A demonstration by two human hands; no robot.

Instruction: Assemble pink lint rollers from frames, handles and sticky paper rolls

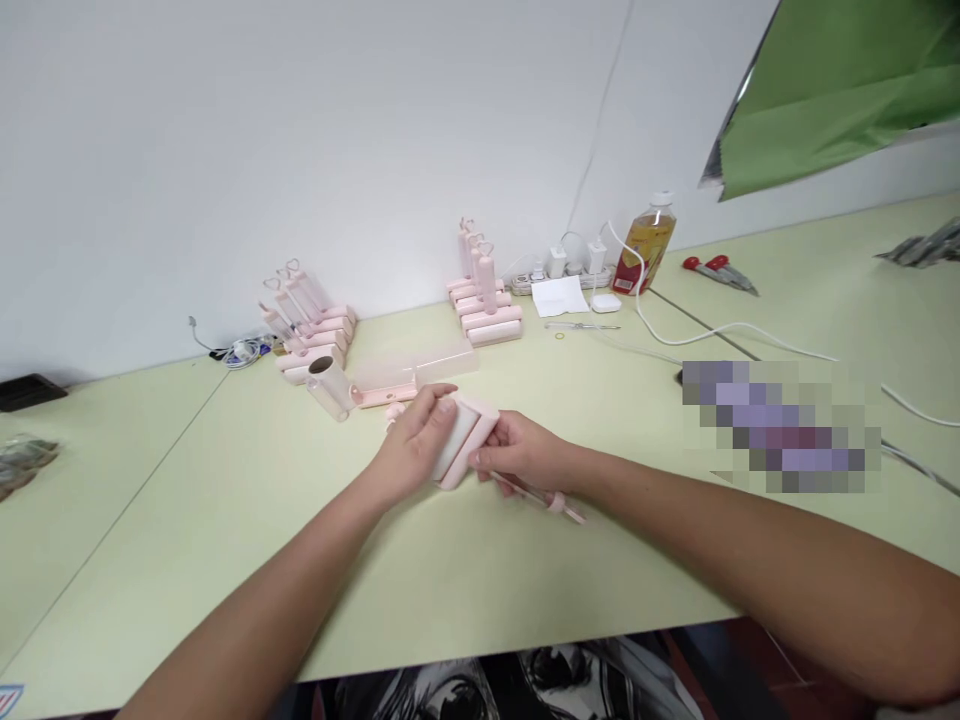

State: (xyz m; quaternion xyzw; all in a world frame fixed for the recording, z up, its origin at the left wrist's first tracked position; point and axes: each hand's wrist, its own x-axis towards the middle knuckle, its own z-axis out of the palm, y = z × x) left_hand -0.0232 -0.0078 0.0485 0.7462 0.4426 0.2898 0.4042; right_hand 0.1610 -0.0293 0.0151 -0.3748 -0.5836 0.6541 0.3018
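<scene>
Above the table, both hands hold a pink-and-white lint roller (459, 440). My left hand (420, 440) is closed around its white side, with the thumb lying across it. My right hand (521, 450) pinches the pink edge at the other end. A thin pink handle (555, 500) sticks out below the right fingers; whether it joins the roller is hidden. Just beyond the left hand lie a long pink open case (386, 392) and small pink pieces (394, 411). Beside them stands a roll with a brown core (328, 385), slightly tilted.
Two rows of pink rollers with upright handles, a left row (315, 335) and a middle row (487, 300), line the wall side. A power strip (525, 284), drink bottle (646, 245), tweezers (581, 326), red-handled tool (720, 272) and white cable (742, 327) occupy the right. A blurred patch (780, 425) hides something.
</scene>
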